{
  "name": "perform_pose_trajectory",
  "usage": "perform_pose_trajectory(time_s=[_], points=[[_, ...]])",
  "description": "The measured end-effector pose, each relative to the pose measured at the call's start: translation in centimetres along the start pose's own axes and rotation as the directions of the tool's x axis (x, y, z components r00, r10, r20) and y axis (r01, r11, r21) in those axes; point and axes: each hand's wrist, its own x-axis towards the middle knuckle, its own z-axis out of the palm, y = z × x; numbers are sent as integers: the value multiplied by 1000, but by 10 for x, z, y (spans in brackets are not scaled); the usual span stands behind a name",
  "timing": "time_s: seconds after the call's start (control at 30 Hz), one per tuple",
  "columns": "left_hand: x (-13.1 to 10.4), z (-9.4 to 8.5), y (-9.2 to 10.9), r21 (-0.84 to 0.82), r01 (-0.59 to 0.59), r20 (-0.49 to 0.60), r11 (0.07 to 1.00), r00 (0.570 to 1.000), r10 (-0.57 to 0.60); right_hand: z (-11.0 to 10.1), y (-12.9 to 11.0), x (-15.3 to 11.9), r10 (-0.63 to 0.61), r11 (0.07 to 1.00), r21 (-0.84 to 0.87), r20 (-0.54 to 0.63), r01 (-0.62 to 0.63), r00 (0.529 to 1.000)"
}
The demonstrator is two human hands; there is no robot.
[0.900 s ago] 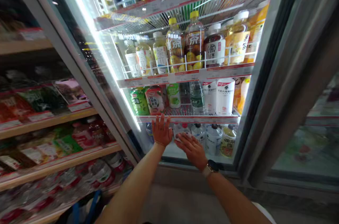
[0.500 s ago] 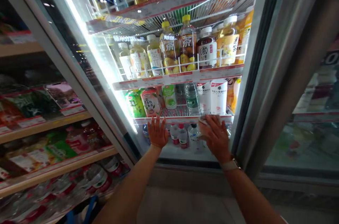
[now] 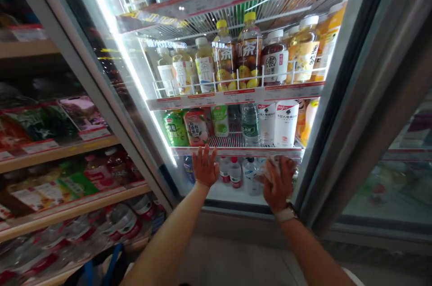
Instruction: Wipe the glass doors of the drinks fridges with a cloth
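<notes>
My left hand (image 3: 205,171) lies with its fingers spread against the glass door (image 3: 219,197) of a lit drinks cooler, just below the price strip of a lower shelf. Farther right, my right hand (image 3: 278,189) presses a crumpled whitish cloth (image 3: 272,165) to the same pane, partly covering it; it could also be tissue. Behind the glass, a red drink bottle (image 3: 196,128) stands above my left hand. A white drink bottle (image 3: 285,124) stands above my right. Small bottles, among them a red-capped bottle (image 3: 235,172), show between my hands.
To the left stands an open shelf (image 3: 77,144) with packed drinks and shrink-wrapped bottles. A thick metal door frame (image 3: 357,97) runs along the right, beside another glass door (image 3: 381,205). A dark bag with blue straps (image 3: 113,263) is at lower left.
My right hand has shifted slightly down with the cloth, its fingers now more bent. My left hand stays spread on the glass. The whole view has swung a little.
</notes>
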Motion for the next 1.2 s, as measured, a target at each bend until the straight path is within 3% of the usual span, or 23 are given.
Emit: perform_pose_trajectory(time_s=[0.23, 0.4, 0.47, 0.57, 0.67, 0.73, 0.83, 0.9, 1.03, 1.2], points=[[2, -3, 1, 18, -13, 11, 1000, 1000, 13, 29, -44, -38, -192, 981, 63, 199, 183, 961], [5, -6, 0, -4, -31, 1, 1000, 1000, 31, 44, -60, -58, -446, 894, 221, 355, 390, 822], [7, -7, 0, -15, -38, 5, 999, 999, 38, 44, -63, -53, -490, 870, 251, 354, 424, 797], [7, -7, 0, -23, -36, 7, 999, 999, 36, 37, -62, -25, -450, 891, 215, 307, 400, 838], [4, -5, 0, -41, -18, 11, 999, 1000, 18, 24, -53, 19, -254, 967, 59, 197, 247, 947], [1, -4, 0, -55, -2, 23, 998, 1000, 3, 15, -43, 47, -151, 988, 21, 88, 150, 985], [-3, -3, 0, -29, 13, 51, 1000, 999, -12, 8, -32, 76, -70, 996, 40, -116, 75, 991], [-4, -3, 0, 12, 8, 58, 1000, 998, -9, 8, -31, 83, -25, 999, 42, -177, 33, 984], [-4, -4, 0, 31, -8, 59, 999, 998, 6, 22, -48, 72, 23, 999, 40, -55, -21, 998], [-2, -5, 0, 2, 0, 58, 1000, 998, 0, 38, -68, 46, -67, 998, 18, 39, 66, 997]])
